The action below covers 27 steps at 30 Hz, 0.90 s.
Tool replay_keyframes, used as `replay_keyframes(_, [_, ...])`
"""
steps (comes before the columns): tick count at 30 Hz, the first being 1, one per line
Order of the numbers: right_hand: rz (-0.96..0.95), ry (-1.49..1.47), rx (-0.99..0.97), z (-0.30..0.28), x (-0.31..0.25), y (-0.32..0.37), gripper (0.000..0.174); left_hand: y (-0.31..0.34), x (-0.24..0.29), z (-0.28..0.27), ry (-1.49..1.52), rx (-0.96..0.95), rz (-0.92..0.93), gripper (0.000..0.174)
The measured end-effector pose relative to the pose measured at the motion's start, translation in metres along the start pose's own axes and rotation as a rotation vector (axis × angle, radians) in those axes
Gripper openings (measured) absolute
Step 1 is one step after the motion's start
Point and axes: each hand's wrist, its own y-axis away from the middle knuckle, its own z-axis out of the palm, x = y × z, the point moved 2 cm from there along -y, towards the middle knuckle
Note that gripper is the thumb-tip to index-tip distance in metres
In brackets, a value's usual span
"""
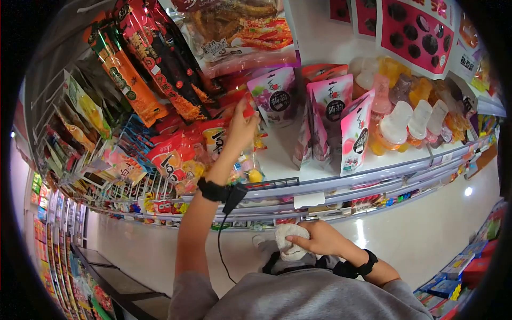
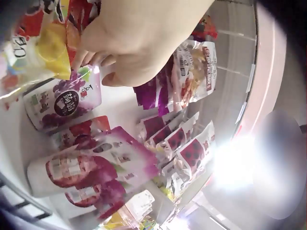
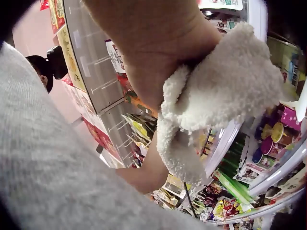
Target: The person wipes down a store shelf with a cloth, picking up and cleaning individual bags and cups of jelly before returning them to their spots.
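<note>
My left hand (image 1: 242, 128) reaches over the shelf among glossy red candy bags (image 1: 178, 154). Its fingers hold the edge of a red bag (image 1: 249, 108), partly hidden by the hand. Right beside the fingertips stands a purple-and-white grape jelly pouch (image 1: 273, 96); in the left wrist view this pouch (image 2: 64, 101) lies just below the fingers. Low in front of my body, my right hand (image 1: 322, 238) grips a folded white cloth (image 1: 290, 241), thumb on top. The fluffy cloth (image 3: 230, 81) droops from the hand in the right wrist view.
Pink jelly pouches (image 1: 333, 104) stand right of the grape pouch, with clear-capped jelly packs (image 1: 397, 122) beyond. Long snack packets (image 1: 128, 74) lean at the left. A wire divider (image 1: 272, 184) and price rail (image 1: 362, 181) edge the shelf. A cable (image 1: 221, 250) hangs from the left wrist.
</note>
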Motion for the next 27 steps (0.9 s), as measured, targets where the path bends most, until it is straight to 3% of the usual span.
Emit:
replay_keyframes(1, [-0.009, -0.016, 0.023, 0.000, -0.002, 0.001, 0.041, -0.011, 0.001, 0.004, 0.090, -0.016, -0.140, 0.055])
replay_keyframes(2, [0.000, -0.007, 0.030, 0.000, -0.003, 0.003, 0.041, -0.029, -0.012, 0.008, 0.103, -0.023, -0.137, 0.055])
replay_keyframes(3, [0.016, -0.022, 0.034, 0.001, -0.002, 0.005, 0.041, -0.049, -0.034, 0.012, 0.005, 0.046, 0.035, 0.058])
replay_keyframes(5, [0.043, -0.036, 0.048, 0.003, -0.002, 0.010, 0.041, -0.057, -0.030, 0.020, -0.290, 0.199, 0.294, 0.066])
replay_keyframes(8, [0.100, -0.018, 0.093, 0.005, 0.000, 0.018, 0.041, -0.059, -0.016, 0.026, -0.443, 0.277, 0.146, 0.065])
replay_keyframes(9, [0.115, -0.010, 0.087, 0.006, 0.003, 0.021, 0.041, -0.060, -0.012, 0.025, -0.586, 0.374, 0.296, 0.058])
replay_keyframes(10, [0.129, -0.003, 0.080, 0.006, 0.005, 0.023, 0.040, -0.062, -0.013, 0.022, -0.579, 0.369, 0.296, 0.058])
replay_keyframes(12, [0.182, -0.006, 0.057, 0.004, 0.004, 0.025, 0.038, -0.064, -0.011, 0.023, -0.134, -0.057, 0.021, 0.052])
replay_keyframes(14, [0.231, -0.008, 0.028, 0.002, 0.003, 0.025, 0.036, -0.057, -0.011, 0.032, -0.156, -0.020, 0.012, 0.041])
replay_keyframes(16, [0.224, -0.026, 0.051, 0.001, 0.001, 0.025, 0.036, -0.053, -0.014, 0.041, 0.108, 0.144, 0.348, 0.033])
replay_keyframes(17, [0.224, -0.026, 0.047, 0.002, 0.002, 0.025, 0.036, -0.051, -0.020, 0.048, 0.108, 0.146, 0.346, 0.033])
replay_keyframes(19, [0.193, -0.023, 0.087, 0.004, 0.003, 0.025, 0.039, -0.038, -0.024, 0.056, 0.559, 0.185, 0.107, 0.030])
replay_keyframes(20, [0.191, -0.020, 0.086, 0.004, 0.000, 0.024, 0.039, -0.034, -0.024, 0.054, 0.561, 0.187, 0.109, 0.030])
replay_keyframes(22, [0.165, -0.071, 0.099, 0.001, -0.008, 0.024, 0.036, -0.025, -0.020, 0.053, 0.067, -0.040, -0.149, 0.037])
replay_keyframes(23, [0.166, -0.061, 0.095, 0.001, -0.009, 0.025, 0.036, -0.020, -0.018, 0.055, -0.020, -0.044, -0.263, 0.036])
replay_keyframes(26, [0.165, -0.073, 0.105, 0.000, -0.015, 0.029, 0.036, -0.042, -0.079, 0.067, -0.113, 0.050, -0.252, 0.040])
replay_keyframes(27, [0.192, -0.072, 0.097, 0.000, -0.017, 0.031, 0.036, -0.038, -0.074, 0.067, -0.108, 0.053, -0.253, 0.040])
